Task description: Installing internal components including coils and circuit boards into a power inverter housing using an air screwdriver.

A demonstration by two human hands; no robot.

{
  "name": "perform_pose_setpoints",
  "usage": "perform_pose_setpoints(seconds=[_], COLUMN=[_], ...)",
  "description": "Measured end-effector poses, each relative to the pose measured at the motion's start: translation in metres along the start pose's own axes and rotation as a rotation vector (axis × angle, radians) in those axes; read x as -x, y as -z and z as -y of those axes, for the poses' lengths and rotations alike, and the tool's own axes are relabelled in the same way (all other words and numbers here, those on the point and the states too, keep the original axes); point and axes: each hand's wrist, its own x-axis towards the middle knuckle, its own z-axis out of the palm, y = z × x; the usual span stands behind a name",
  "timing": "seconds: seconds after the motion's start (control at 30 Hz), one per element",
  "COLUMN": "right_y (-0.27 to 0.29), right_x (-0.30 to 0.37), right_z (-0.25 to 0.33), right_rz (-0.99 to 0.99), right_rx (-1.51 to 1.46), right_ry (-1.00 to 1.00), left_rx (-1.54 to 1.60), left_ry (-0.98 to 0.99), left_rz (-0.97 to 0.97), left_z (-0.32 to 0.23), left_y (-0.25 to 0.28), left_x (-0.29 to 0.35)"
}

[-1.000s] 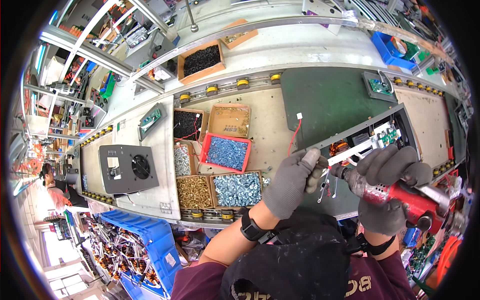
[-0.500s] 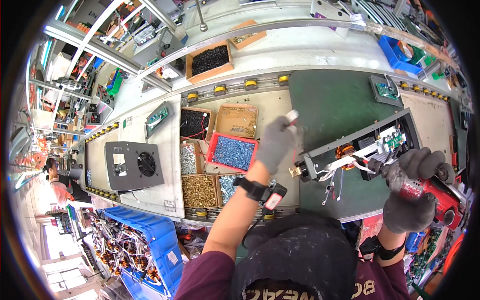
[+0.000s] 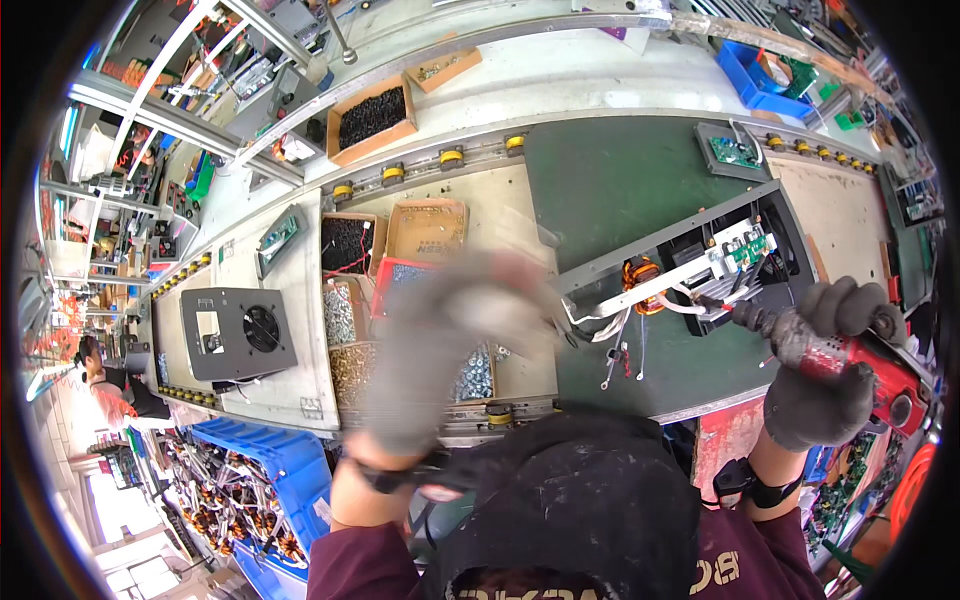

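Observation:
My left hand point(image 3: 420, 360), in a grey glove, is smeared by motion over the boxes of small parts. Its fingers cannot be made out, and a blurred reddish patch shows beside it. My right hand point(image 3: 815, 408), in a dark grey glove, grips a red and grey power screwdriver point(image 3: 890, 388). The tool's tip points left at white cables point(image 3: 685, 297) in an open dark metal housing point(image 3: 640, 250). Inside the housing are a copper-wound coil point(image 3: 641, 271), a pale metal bar and a green circuit board point(image 3: 752, 247). Loose wires hang over its near side onto the green mat point(image 3: 600, 170).
Cardboard boxes point(image 3: 427, 228) of screws and a red tray point(image 3: 384, 290) stand left of the mat. Farther left lies a dark housing with a fan point(image 3: 232, 335). A blue crate point(image 3: 295, 455) of coil assemblies stands below. Another person point(image 3: 115, 390) is at far left.
My left hand has swung left and nearer to me from above the mat's left edge, where it held a small whitish piece. The whole view has shifted slightly. My right hand keeps hold of the power screwdriver.

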Motion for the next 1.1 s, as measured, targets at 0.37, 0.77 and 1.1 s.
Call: perform_pose_setpoints(seconds=[0.37, 0.77, 1.1], right_y=[-0.001, 0.004, -0.004], right_x=[0.022, 0.034, 0.036], right_z=[-0.042, -0.083, -0.104], right_rz=[0.029, 0.162, 0.460], right_rx=[-0.076, 0.032, 0.159], right_ry=[-0.339, -0.350, -0.250], left_rx=[0.356, 0.619, 0.736], left_ry=[0.666, 0.722, 0.736], left_rz=[-0.002, -0.046, -0.028], left_z=[0.130, 0.145, 0.161], left_y=[-0.093, -0.101, -0.105], left_x=[0.009, 0.007, 0.001])
